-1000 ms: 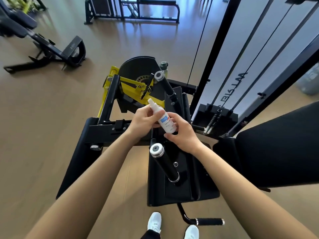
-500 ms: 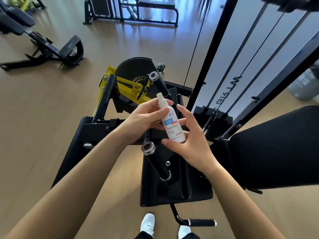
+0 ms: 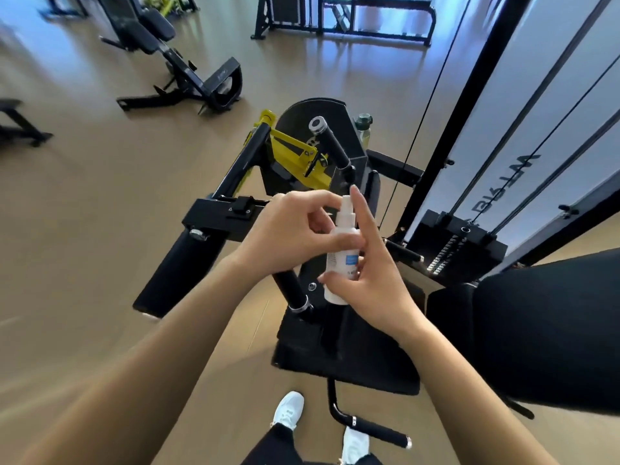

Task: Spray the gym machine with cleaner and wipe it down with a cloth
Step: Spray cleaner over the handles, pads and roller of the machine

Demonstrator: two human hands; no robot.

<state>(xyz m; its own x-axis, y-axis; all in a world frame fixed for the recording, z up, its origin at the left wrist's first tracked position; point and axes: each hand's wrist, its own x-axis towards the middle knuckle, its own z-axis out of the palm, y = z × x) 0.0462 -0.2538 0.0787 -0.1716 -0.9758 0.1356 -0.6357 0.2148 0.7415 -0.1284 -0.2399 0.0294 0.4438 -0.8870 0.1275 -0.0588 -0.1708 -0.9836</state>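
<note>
A small white spray bottle (image 3: 339,260) with a blue label stands upright between my two hands, above the black and yellow gym machine (image 3: 302,162). My left hand (image 3: 292,236) grips the bottle's upper body, thumb across it and fingers curled near the nozzle. My right hand (image 3: 372,273) holds the lower body from the right, with its index finger raised straight beside the nozzle. No cloth is in view.
Two black grip handles (image 3: 330,142) stick up from the machine. A cable tower with a weight stack (image 3: 463,246) stands at right, a black pad (image 3: 543,327) beside it. A green water bottle (image 3: 364,127) sits behind the machine. Benches (image 3: 181,72) stand on the wooden floor at back left.
The bottle has turned from tilted to upright. My left hand has slid up toward the nozzle and my right index finger has risen beside it. The view has swung left.
</note>
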